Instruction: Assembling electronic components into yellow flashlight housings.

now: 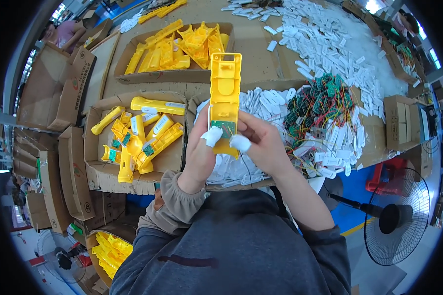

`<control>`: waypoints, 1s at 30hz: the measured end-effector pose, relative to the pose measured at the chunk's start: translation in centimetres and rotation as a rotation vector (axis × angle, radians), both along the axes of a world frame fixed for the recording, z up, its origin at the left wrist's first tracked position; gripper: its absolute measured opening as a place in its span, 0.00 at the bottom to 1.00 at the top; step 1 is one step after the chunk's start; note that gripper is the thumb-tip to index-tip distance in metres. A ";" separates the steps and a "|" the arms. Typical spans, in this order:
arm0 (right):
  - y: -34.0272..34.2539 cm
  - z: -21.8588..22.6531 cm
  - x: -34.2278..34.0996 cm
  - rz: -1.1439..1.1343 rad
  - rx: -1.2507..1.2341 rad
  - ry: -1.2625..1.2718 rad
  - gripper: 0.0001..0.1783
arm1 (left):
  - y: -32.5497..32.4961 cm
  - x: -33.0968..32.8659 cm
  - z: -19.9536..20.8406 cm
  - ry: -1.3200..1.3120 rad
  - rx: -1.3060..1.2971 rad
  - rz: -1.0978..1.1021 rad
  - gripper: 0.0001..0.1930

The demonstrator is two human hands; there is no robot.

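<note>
Upright before my chest is a yellow plastic housing shell (226,86), its hollow inside facing me. A small green circuit board (224,126) with thin wires sits in its lower part. My left hand (200,156) is closed round the shell's left side, its white-capped thumb at the board's edge. My right hand (267,141) grips the right side, fingers behind and its white-capped thumb by the board's lower right. A dark wire hangs below that thumb. Beneath both hands lies a pile of white plastic pieces (231,169) in a cardboard tray.
Left of my hands, a cardboard tray (97,169) holds several yellow housings, some with boards. Behind it is a box of yellow shells (170,54). Wired green boards (317,101) lie at right, with white pieces (325,42) spread beyond. A black fan (396,219) stands at lower right.
</note>
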State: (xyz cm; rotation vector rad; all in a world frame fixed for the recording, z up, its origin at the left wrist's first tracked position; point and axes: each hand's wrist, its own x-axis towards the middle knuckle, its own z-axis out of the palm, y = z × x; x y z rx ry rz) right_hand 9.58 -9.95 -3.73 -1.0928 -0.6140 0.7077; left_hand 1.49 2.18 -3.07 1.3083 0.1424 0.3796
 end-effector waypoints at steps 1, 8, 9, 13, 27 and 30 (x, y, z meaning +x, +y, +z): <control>-0.3 0.3 -0.1 0.035 -0.020 -0.017 0.29 | -0.2 0.0 0.4 0.003 -0.061 -0.003 0.25; -0.3 0.7 -1.0 -0.087 -0.059 -0.009 0.27 | -0.3 -0.4 1.0 0.039 0.068 -0.056 0.24; -0.5 0.9 -0.6 -0.036 -0.054 -0.007 0.26 | -0.2 -0.5 0.7 0.022 0.127 -0.025 0.24; -1.2 2.3 0.7 0.042 -0.065 0.056 0.20 | -0.9 -0.2 1.2 -0.025 0.383 0.041 0.24; 1.2 -1.3 2.6 0.095 -0.065 0.197 0.26 | -0.3 1.9 -1.8 -0.014 0.422 0.157 0.20; 0.4 -0.9 2.3 0.120 -0.008 0.343 0.29 | 1.2 2.2 0.3 -0.003 -0.126 -0.115 0.20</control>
